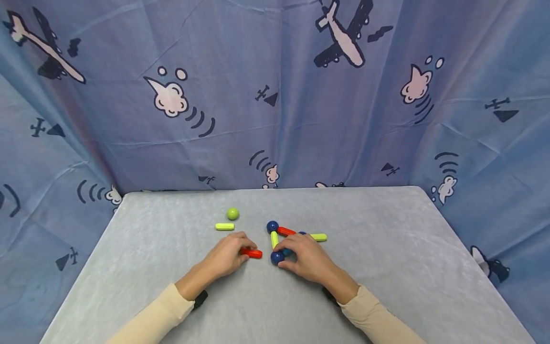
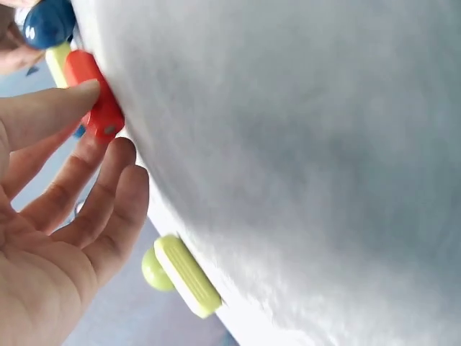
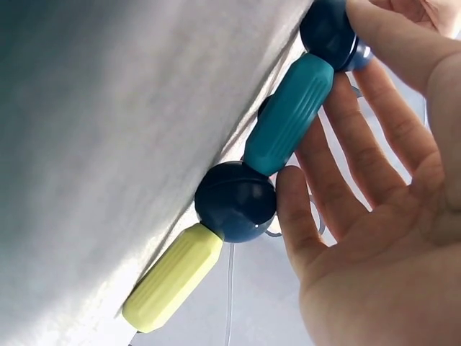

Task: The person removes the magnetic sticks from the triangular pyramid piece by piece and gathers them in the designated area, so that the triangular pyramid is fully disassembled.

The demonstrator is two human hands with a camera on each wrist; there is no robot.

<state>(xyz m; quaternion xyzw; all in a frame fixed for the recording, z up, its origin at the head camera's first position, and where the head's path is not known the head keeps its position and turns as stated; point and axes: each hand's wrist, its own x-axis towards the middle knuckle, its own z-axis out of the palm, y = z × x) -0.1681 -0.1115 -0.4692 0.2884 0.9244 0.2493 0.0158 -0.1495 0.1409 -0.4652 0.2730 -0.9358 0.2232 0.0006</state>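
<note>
presently, left hand: your left hand (image 1: 227,255) is pinching a loose red rod (image 1: 255,254) between thumb and fingers, and the rod's free end is pointing toward the right hand.

right hand: your right hand (image 1: 307,258) is gripping the near navy ball (image 1: 277,258) with thumb and fingertips, while its little finger is lying close beside the right navy ball (image 3: 236,202); you cannot tell whether they are touching.

joined triangle: it is resting on the surface (image 1: 172,229) around and left of your right hand, and three navy balls are forming its corners. a yellow-green side rod (image 1: 274,240) is linking the near navy ball to the far navy ball (image 1: 272,227), a red side rod (image 1: 286,231) is running from there to the right navy ball, and a teal rod (image 3: 292,112) is closing the third side.

outer arm: a yellow-green end rod (image 1: 319,237) is sticking out to the right from the right navy ball.

loose pieces: beyond your left hand, a yellow-green loose rod (image 1: 225,227) is lying just in front of a lime ball (image 1: 232,213).

backdrop: a blue curtain (image 1: 240,95) with printed airplanes is hanging behind the surface.
</note>
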